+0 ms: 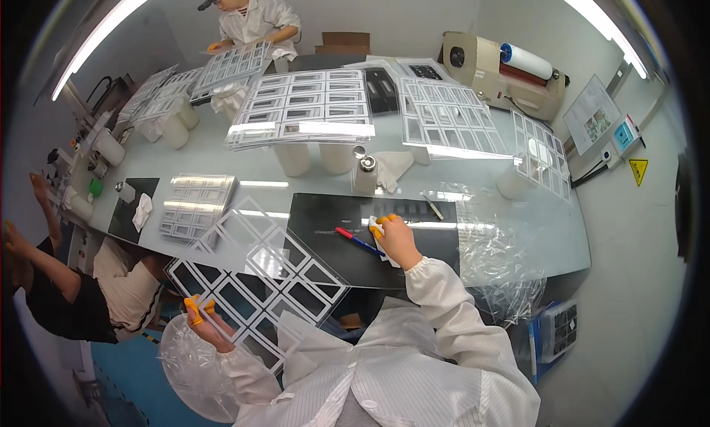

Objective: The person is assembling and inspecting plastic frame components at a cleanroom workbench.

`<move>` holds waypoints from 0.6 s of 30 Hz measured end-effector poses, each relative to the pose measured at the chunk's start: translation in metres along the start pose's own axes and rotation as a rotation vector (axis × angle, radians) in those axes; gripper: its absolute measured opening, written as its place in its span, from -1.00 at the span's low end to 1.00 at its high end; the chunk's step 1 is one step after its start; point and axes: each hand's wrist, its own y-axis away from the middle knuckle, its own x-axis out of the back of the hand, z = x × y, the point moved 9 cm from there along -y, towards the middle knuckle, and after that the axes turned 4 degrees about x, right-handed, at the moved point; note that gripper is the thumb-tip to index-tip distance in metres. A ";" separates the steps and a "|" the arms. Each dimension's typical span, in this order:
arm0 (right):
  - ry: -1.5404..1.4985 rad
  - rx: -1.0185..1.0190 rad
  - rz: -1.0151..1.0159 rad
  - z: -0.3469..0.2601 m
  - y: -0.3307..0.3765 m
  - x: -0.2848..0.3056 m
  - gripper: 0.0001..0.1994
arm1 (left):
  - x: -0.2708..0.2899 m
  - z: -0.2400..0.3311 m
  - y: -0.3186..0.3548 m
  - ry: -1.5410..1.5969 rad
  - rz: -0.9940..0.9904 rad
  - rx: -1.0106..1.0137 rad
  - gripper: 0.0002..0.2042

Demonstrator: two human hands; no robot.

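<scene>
My left hand [201, 314], with orange finger cots, grips the near edge of a clear plastic sheet [259, 275] printed with a grid of dark rectangular frames, held out over the table's front edge. My right hand [396, 238], also wearing orange finger cots, rests on a black mat [414, 234] and pinches a small white piece [376, 224]. A red and blue pen [360, 241] lies on the mat just left of that hand. Both my sleeves are white.
A stack of framed sheets [194, 205] lies left of the mat. More grid sheets [303, 105] rest on white cups across the table. Crumpled clear film [503, 268] sits at right. A laminating machine [503, 72] stands far right. One person works opposite, another sits at left.
</scene>
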 end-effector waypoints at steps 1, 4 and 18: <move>0.003 0.003 0.002 0.006 -0.004 -0.012 -0.81 | 0.001 0.002 -0.001 0.005 0.000 0.000 -0.71; 0.101 0.065 0.007 0.006 -0.016 -0.028 -0.80 | 0.019 0.009 -0.001 -0.017 0.123 -0.007 -0.66; -0.912 -0.351 -0.336 0.041 0.011 0.002 -0.67 | 0.019 -0.024 -0.028 0.086 0.127 0.033 -0.66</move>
